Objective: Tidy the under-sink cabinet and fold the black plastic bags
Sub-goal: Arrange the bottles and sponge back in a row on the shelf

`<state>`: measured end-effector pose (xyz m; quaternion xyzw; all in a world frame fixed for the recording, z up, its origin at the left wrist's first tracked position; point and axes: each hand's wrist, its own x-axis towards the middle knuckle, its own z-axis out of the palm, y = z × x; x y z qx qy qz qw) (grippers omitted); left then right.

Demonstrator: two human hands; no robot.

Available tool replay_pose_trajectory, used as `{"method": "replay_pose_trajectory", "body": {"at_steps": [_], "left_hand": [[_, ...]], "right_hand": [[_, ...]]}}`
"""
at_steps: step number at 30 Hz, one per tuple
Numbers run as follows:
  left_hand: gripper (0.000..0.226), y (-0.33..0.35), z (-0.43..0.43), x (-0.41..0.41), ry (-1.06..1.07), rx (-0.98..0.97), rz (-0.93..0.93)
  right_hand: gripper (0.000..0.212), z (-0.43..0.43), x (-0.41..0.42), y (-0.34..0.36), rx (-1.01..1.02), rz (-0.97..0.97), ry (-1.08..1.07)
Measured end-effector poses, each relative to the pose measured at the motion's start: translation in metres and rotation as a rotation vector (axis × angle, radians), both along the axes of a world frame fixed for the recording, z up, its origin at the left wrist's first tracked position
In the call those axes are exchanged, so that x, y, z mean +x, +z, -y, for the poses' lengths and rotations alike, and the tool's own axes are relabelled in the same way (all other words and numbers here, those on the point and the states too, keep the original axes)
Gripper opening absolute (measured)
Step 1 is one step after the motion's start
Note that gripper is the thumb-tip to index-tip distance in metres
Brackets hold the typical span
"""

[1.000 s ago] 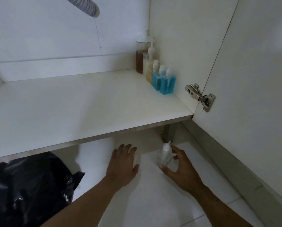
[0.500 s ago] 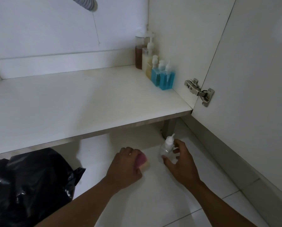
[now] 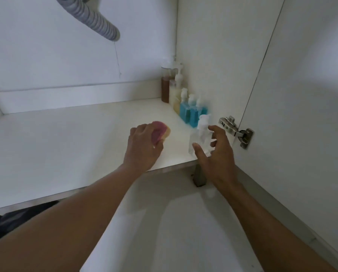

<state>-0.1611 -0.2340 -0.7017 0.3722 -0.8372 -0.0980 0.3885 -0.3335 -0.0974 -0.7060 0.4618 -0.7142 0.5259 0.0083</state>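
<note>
My left hand (image 3: 142, 146) grips a pink and yellow sponge (image 3: 161, 131) just above the white cabinet shelf (image 3: 56, 146). My right hand (image 3: 216, 149) holds a small clear pump bottle (image 3: 200, 137) near the shelf's front right corner, fingers curled round it. Whether the bottle touches the shelf I cannot tell. A black plastic bag (image 3: 9, 222) shows only as a dark patch under the shelf at the lower left, mostly hidden by my left forearm.
A row of pump bottles, brown (image 3: 165, 89), cream (image 3: 174, 95) and blue (image 3: 191, 112), lines the right wall at the back. A grey corrugated drain hose (image 3: 93, 18) hangs from above. The open cabinet door with a metal hinge (image 3: 236, 130) stands at the right.
Both hands rose from the floor to the shelf. The left one picked up the sponge, the right one took hold of the clear bottle and carried it up.
</note>
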Motion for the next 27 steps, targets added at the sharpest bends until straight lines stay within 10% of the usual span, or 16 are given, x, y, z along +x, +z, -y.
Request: {"method": "replay_pose_trajectory", "body": {"at_steps": [27], "left_hand": [[0.035,-0.009,0.018,0.002,0.066,0.143,0.066]], "right_hand": [[0.042,0.103,-0.035,0.016,0.237,-0.158,-0.305]]}}
